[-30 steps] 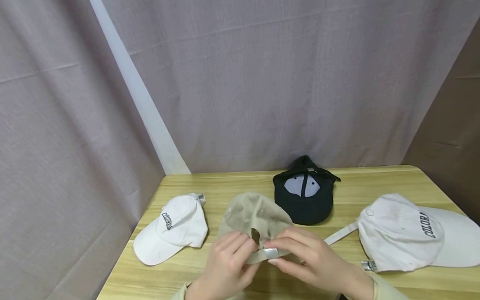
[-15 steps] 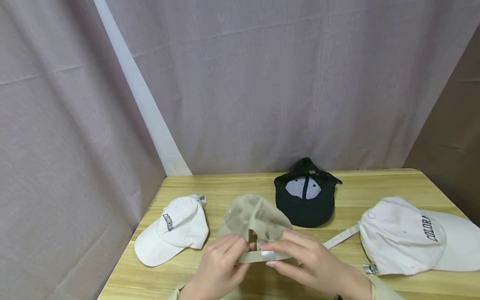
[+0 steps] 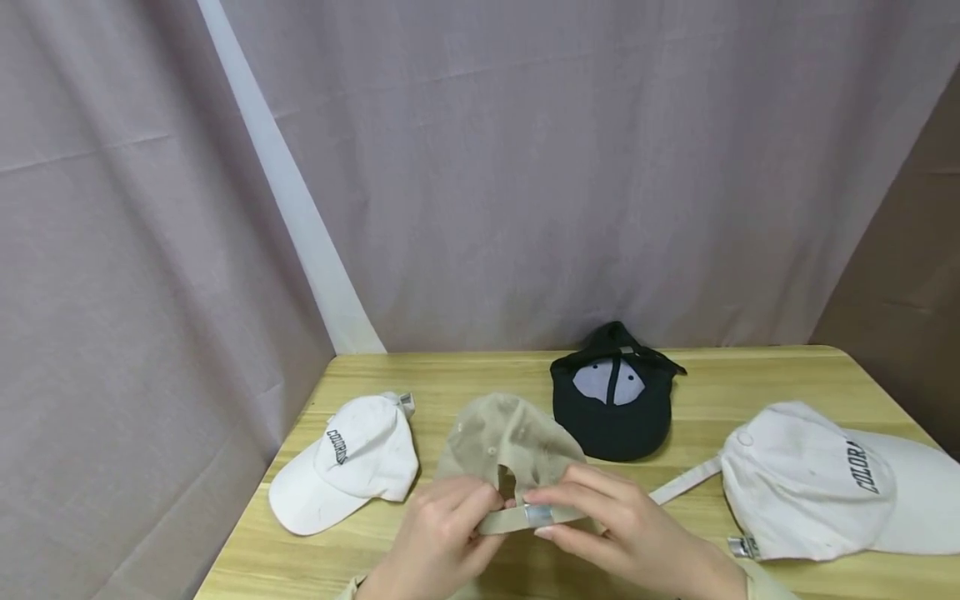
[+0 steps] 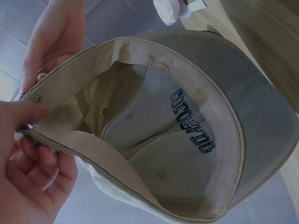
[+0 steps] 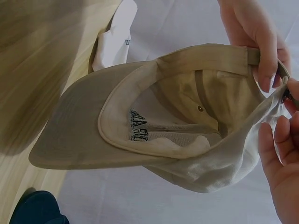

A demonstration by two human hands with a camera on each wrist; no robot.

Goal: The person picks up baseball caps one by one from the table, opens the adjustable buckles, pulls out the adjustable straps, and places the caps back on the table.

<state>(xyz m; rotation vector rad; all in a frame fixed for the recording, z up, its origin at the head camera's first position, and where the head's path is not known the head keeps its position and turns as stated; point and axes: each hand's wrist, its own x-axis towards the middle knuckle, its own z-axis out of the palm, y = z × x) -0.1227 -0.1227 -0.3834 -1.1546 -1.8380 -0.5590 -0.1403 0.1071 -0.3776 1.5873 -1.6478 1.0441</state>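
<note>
A beige baseball cap [image 3: 498, 429] is held up at the near middle of the table, its back facing me. My left hand [image 3: 442, 525] pinches the back strap [image 3: 501, 522] on the left of the oval opening. On the other side, my right hand [image 3: 615, 517] has thumb and fingers at the silver metal buckle [image 3: 538, 515] on that strap. Both wrist views look into the cap's inside: the sweatband [image 4: 128, 49], the brim [image 5: 79, 126] and dark stitched lettering [image 4: 191, 121] show there. The strap's tail is hidden behind the fingers.
A small white cap [image 3: 367, 450] lies on the left of the wooden table [image 3: 300, 575]. At the back, a black cap [image 3: 615, 417] rests upside down. Another white cap [image 3: 802, 483], its strap [image 3: 686, 481] loose, is at the right. A grey curtain [image 3: 525, 167] hangs behind.
My left hand has moved slightly left and down, and more strap shows between it and the buckle. The strap has levelled, then tilted slightly. The right hand keeps its hold at the buckle.
</note>
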